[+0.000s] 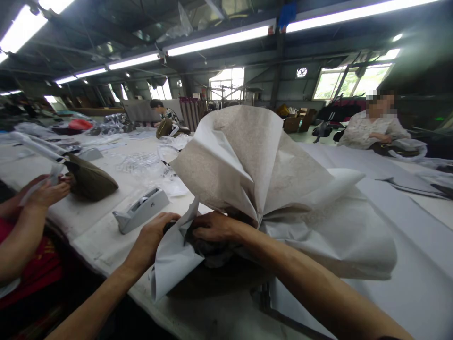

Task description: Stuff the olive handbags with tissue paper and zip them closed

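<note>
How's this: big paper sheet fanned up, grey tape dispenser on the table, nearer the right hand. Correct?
No: the head view shows the grey tape dispenser on the table nearer the left hand, not the right hand. The big paper sheet is fanned up.

Bare left forearm [109, 285], bare left fingers [170, 216], bare right forearm [300, 271], bare right fingers [204, 233]

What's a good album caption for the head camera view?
Left hand and right hand busy at a dark bag amid bunched paper, tape dispenser nearby.

The right hand [214, 226] apparently reaches into a dark bag [219, 282] beside paper [237, 156].
</note>
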Motion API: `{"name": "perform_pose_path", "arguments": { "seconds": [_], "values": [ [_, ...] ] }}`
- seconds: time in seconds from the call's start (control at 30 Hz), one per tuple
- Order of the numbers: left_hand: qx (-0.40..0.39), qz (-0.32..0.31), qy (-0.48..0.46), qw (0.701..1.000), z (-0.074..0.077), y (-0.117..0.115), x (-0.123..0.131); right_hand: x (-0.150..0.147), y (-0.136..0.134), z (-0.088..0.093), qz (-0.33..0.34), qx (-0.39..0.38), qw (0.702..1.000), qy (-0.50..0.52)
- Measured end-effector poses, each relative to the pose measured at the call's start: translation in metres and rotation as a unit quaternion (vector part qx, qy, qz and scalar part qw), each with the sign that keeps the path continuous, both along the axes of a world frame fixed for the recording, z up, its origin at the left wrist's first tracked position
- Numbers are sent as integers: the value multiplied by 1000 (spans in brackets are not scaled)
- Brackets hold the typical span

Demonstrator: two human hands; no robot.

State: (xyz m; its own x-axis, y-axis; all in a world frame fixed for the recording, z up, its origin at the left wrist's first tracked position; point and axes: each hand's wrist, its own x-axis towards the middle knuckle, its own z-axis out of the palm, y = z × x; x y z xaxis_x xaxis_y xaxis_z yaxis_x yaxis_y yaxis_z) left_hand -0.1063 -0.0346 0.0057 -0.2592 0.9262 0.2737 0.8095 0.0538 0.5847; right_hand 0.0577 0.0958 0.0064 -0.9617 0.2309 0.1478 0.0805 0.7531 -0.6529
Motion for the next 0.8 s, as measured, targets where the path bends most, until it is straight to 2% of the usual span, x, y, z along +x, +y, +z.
{"name": "perform_pose_path", "arguments": {
  "seconds": [0.1, 0.17, 0.2, 0.3, 0.37, 0.4, 0.57, 0.7, 0.8],
  "values": [
    [11, 3, -2, 1000, 1, 5, -1, 34, -8, 4, 69, 71, 992, 83],
    [-11, 4, 0, 1000, 1, 7, 0, 34, -19, -2, 109, 165, 975, 104],
    [-25, 3, 1, 1000, 2, 8, 0, 27, -24, -8, 98, 209, 969, 89],
    [-37, -8, 14, 999, 4, 9, 0, -6, -31, -24, -21, 276, 961, -12],
    [-26, -16, 32, 999, 9, 9, 0, -25, -33, -28, -72, 288, 953, -56],
    [-24, -18, 41, 999, 11, 9, 0, -31, -35, -28, -70, 293, 952, -63],
    [-44, -33, 57, 997, 21, 12, 4, -37, -36, -24, 52, 295, 953, -40],
    [-7, -6, 7, 1000, 12, 11, 7, -34, -27, -31, 6, 252, 968, -8],
    [-10, 26, -90, 996, -1, 6, 5, -28, -25, -38, 39, 222, 974, 23]
  ]
}}
